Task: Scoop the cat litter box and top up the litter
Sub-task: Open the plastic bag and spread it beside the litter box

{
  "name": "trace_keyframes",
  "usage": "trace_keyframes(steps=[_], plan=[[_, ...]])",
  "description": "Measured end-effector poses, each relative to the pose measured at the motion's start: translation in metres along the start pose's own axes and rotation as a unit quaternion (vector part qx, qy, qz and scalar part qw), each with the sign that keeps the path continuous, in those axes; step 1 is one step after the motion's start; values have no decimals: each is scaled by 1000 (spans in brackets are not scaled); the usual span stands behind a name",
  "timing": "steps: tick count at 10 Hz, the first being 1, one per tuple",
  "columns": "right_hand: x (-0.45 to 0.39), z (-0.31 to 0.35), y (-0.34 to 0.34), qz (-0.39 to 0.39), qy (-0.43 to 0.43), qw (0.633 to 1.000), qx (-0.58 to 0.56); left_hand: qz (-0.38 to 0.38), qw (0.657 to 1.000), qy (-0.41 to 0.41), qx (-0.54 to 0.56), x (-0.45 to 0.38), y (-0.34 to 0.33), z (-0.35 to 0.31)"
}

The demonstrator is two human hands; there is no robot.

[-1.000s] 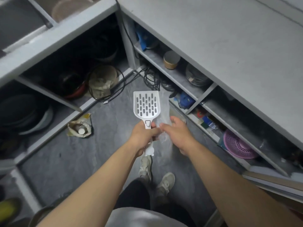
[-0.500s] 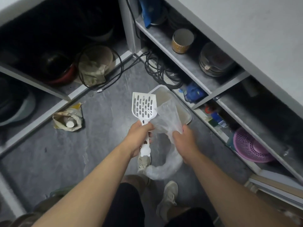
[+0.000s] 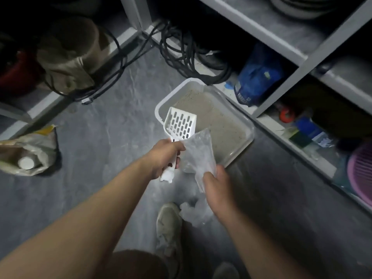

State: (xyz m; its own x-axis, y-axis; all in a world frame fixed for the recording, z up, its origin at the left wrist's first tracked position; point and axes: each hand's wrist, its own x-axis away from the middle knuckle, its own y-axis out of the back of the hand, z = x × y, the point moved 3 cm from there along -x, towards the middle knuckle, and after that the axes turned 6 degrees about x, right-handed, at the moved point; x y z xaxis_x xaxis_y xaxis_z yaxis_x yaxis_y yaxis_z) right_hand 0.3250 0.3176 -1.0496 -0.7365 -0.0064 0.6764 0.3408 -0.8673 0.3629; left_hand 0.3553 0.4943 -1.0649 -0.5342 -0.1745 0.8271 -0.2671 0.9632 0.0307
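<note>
No writing can be read anywhere: the blue bag on the low shelf carries a pale label patch and dark print near its bottom edge, but both are too blurred to make out.

The left hand is wrapped around the handle of a white slotted scoop, fingers curled tight around it, with the handle's end sticking out below the palm. The scoop's slotted head points away from the person and hangs over the near left corner of the litter box. The right hand pinches a clear plastic bag between thumb and curled fingers; the upper part of the bag rises beside the scoop, touching or nearly touching its head, and the rest trails down past the wrist toward a pale shoe.

The litter box sits on the grey floor, just in front of the low shelf, with grey-beige litter spread across its bottom. A tangle of black cable lies just beyond its far corner. Well to the left, a crumpled bag holds a white-capped bottle. A pink basket sits at the right edge.
</note>
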Motion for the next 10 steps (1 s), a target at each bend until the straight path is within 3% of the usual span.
trace_keyframes(steps=[4, 6, 8, 9, 10], plan=[[-103, -24, -18, 11, 81, 996, 20, 4, 975, -76, -211, -129, 3, 1], [-120, -29, -17, 29, 129, 989, 68, -48, 929, -114, -349, -151, -8, -34], [-129, -36, 1, 23, 122, 992, 9, -71, 934, -79, -341, -175, -17, -43], [-129, -41, 2, 27, 122, 992, 12, -84, 923, -76, -367, -182, -17, -53], [-132, -42, 6, 27, 127, 992, 4, -112, 891, -82, -433, -179, -20, -66]])
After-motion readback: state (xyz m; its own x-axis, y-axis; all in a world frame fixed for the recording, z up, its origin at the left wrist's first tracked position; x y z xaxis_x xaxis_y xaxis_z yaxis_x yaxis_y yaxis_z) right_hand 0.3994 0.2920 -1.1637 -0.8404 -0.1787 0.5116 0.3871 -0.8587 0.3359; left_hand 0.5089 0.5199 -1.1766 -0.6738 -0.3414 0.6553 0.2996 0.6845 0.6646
